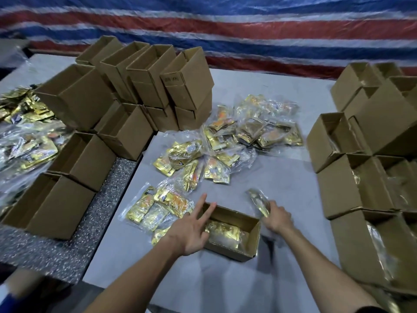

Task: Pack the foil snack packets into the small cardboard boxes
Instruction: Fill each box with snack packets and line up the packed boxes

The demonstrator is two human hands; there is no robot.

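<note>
Head view: the filling step is in hand. The right hand (pixel 276 219) grips a foil packet (pixel 259 203) just beyond the right end of the open box (pixel 225 248). The left hand (pixel 191 227) hovers with fingers straight and spread over the box's left end; whether it touches the rim I cannot tell. Gold packets lie on the box floor. Next, I judge, the held packet must be turned flat and lowered between the walls, clearing the right rim. Loose packets (pixel 225 150) lie behind and left of the box. Bare surface (pixel 282 177) separates it from the filled boxes (pixel 338 184) at right; the empty boxes (pixel 144 86) stand well apart.
</note>
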